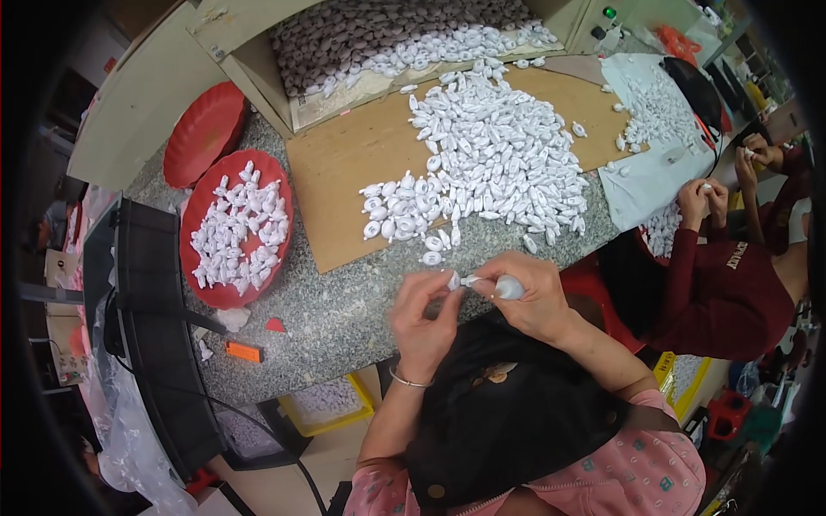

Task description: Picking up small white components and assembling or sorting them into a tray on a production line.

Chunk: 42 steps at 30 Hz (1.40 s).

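Note:
Close to the bench's front edge, my two hands meet. My left hand (422, 320) pinches a small white plastic part (454, 279) between thumb and fingers. Its fingers are closed. Against that part is a smaller white piece (470, 281), at the fingertips of my right hand (540, 301). My right hand is closed around a small translucent bottle (509, 287), whose rounded end shows between the fingers. Whether the white piece belongs to the bottle or is separate, I cannot tell. Just beyond my hands, a few loose white parts (432, 257) lie beside a large heap of similar parts (499, 146).
A red bowl (191, 258) of white parts stands left, with another red bowl (202, 138) behind it. Cardboard (335, 189) lies under the heap, before a box (292, 107) full of parts. An orange block (244, 352) lies front left. Co-workers (714, 284) sit at right.

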### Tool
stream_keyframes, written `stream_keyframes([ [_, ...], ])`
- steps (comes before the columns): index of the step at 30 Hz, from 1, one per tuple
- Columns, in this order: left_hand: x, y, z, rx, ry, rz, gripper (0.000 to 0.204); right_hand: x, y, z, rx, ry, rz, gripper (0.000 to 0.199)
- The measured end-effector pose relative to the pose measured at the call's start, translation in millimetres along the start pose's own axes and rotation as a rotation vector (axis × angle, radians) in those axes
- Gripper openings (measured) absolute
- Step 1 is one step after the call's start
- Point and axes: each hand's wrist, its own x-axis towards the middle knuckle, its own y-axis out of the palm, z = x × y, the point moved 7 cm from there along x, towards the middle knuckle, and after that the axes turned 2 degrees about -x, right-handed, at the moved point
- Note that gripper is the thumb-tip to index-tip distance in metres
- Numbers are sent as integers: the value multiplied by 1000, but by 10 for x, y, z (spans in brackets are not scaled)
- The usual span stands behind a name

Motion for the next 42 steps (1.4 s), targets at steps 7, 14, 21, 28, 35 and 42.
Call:
stream_keyframes([
  [7,12,109,-262,264,192,57,30,-21,40,-11,-75,-74,47,13],
  [14,16,77,-29,-436,-299,136,24,-86,-7,-10,101,-110,49,15],
  [21,-62,3,77,-489,-349,171,23,-147,31,4,125,-132,72,16],
  [28,-50,21,-41,-357,-240,295,20,-249,19,78,138,-242,19,18],
  [35,-74,50,-65,-384,-211,273,20,-231,6,87,163,-262,-18,18],
  [42,-85,39,-45,-368,-208,261,19,-226,26,79,169,-257,-6,17],
])
